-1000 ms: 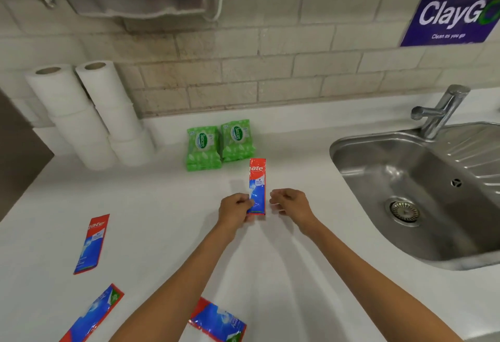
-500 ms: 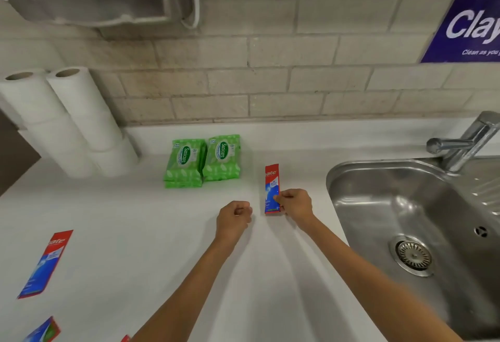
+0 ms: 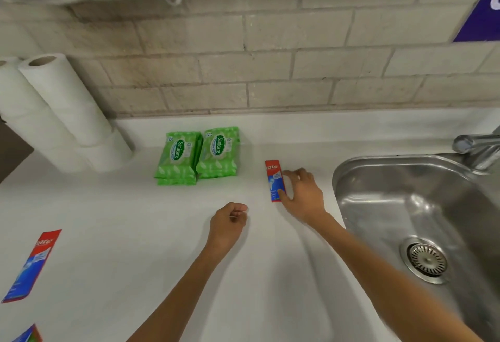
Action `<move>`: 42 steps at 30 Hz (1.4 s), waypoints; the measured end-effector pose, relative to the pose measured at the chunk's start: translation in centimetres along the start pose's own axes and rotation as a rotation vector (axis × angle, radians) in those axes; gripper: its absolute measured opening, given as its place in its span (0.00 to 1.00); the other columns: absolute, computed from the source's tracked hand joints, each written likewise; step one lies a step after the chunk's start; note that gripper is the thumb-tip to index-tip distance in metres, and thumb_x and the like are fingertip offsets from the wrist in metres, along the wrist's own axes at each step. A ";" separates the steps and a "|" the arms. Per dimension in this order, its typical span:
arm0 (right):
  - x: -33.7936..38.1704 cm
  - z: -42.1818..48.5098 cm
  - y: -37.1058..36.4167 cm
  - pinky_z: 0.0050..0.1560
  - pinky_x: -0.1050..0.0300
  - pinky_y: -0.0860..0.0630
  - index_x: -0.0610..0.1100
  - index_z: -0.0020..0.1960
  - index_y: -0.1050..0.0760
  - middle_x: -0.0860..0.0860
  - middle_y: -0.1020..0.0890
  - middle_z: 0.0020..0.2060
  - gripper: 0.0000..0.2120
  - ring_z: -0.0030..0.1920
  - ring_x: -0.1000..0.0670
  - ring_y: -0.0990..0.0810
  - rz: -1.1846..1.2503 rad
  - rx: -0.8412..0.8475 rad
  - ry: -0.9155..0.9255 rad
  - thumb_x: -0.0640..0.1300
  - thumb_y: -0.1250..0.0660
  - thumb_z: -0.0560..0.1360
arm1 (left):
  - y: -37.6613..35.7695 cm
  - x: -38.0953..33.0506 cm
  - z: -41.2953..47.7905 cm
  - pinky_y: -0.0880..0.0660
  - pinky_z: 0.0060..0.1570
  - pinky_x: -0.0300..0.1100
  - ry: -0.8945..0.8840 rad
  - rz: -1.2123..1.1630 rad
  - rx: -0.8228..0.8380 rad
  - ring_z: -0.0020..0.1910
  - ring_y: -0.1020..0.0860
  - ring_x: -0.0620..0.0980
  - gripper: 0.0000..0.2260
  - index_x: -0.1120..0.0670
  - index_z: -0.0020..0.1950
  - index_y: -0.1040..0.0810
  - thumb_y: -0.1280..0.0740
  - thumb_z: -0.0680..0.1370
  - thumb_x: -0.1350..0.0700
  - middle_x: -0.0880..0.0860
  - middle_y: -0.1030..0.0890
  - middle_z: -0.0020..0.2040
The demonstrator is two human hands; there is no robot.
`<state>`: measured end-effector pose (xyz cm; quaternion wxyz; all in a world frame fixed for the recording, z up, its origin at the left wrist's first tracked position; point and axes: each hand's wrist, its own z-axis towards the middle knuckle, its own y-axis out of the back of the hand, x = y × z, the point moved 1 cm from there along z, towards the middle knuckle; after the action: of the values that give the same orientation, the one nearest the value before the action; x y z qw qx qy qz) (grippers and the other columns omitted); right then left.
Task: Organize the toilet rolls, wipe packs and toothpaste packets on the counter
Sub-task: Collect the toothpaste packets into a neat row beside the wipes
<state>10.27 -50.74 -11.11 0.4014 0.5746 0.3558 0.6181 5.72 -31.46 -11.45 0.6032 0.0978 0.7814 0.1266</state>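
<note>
Right hand [image 3: 303, 195], fingers loose, touches the toothpaste packet [image 3: 273, 171] — I'd square it beside the wipe packs [image 3: 197, 156]; left hand [image 3: 228, 220] fisted, empty.

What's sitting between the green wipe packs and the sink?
In the head view, one toothpaste packet lies flat there, with the right hand touching it.

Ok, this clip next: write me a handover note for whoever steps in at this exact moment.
Left hand: curled in a fist, holding nothing, over the counter.
Right hand: fingers spread, touching the toothpaste packet lying flat beside the sink.
Done: toilet rolls stacked at the wall; wipe packs side by side next to them.
Left: a loose toothpaste packet at the counter's left and a cropped packet at the bottom corner; probably bring both beside the first.
</note>
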 end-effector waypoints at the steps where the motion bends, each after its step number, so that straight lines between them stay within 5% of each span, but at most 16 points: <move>1: -0.4 -0.1 -0.2 0.58 0.51 0.28 0.46 0.71 0.35 0.46 0.30 0.67 0.26 0.66 0.44 0.31 -0.066 0.032 0.122 0.51 0.36 0.75 | -0.1 0.0 0.0 0.26 0.46 0.38 -0.004 0.004 0.008 0.42 0.23 0.50 0.07 0.53 0.46 0.22 0.36 0.76 0.64 0.48 0.22 0.40; 4: -1.3 0.0 -0.7 0.71 0.49 0.41 0.47 0.73 0.38 0.48 0.36 0.74 0.26 0.74 0.44 0.40 -0.179 0.158 0.307 0.53 0.40 0.77 | -0.2 -0.2 -0.2 0.26 0.47 0.37 -0.026 0.021 0.024 0.42 0.23 0.49 0.07 0.53 0.46 0.22 0.36 0.76 0.64 0.49 0.21 0.41; 9: -1.5 1.1 -1.1 0.74 0.47 0.52 0.50 0.74 0.40 0.51 0.41 0.76 0.24 0.76 0.48 0.46 -0.211 0.197 0.273 0.54 0.45 0.79 | 0.1 -0.1 -0.2 0.29 0.37 0.24 -0.055 0.065 0.032 0.39 0.23 0.44 0.07 0.54 0.48 0.21 0.36 0.76 0.63 0.47 0.21 0.41; 26: 0.0 7.0 -2.2 0.75 0.47 0.57 0.51 0.74 0.41 0.53 0.42 0.76 0.24 0.77 0.51 0.49 -0.085 0.269 0.169 0.52 0.44 0.79 | 1.5 0.4 0.3 0.28 0.37 0.24 -0.032 0.061 0.035 0.36 0.23 0.43 0.08 0.55 0.47 0.21 0.37 0.76 0.66 0.47 0.21 0.39; 34: 1.5 5.6 -1.4 0.75 0.50 0.46 0.49 0.70 0.34 0.48 0.38 0.75 0.22 0.76 0.49 0.42 0.107 0.148 0.148 0.47 0.39 0.77 | 2.9 -0.3 -0.6 0.29 0.37 0.24 -0.050 0.095 0.050 0.36 0.24 0.43 0.07 0.54 0.48 0.21 0.37 0.77 0.64 0.47 0.21 0.40; 39: 4.5 1.9 -0.3 0.61 0.55 0.28 0.45 0.62 0.25 0.47 0.23 0.61 0.16 0.62 0.46 0.25 0.263 0.094 0.176 0.45 0.33 0.74 | 5.7 -0.8 -1.7 0.29 0.39 0.24 -0.091 0.221 -0.006 0.40 0.22 0.46 0.07 0.56 0.51 0.20 0.36 0.76 0.63 0.50 0.21 0.42; 42: 7.1 -0.9 -0.3 0.58 0.56 0.26 0.45 0.58 0.22 0.47 0.20 0.57 0.14 0.58 0.48 0.22 0.322 0.137 0.205 0.45 0.32 0.73 | 8.2 -0.8 -3.2 0.28 0.42 0.29 -0.096 0.294 -0.022 0.44 0.22 0.48 0.09 0.58 0.54 0.20 0.36 0.76 0.62 0.50 0.21 0.46</move>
<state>9.26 -44.14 -8.48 0.2192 0.5840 0.3398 0.7039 2.80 -24.14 -7.36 0.6157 0.2107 0.7275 0.2172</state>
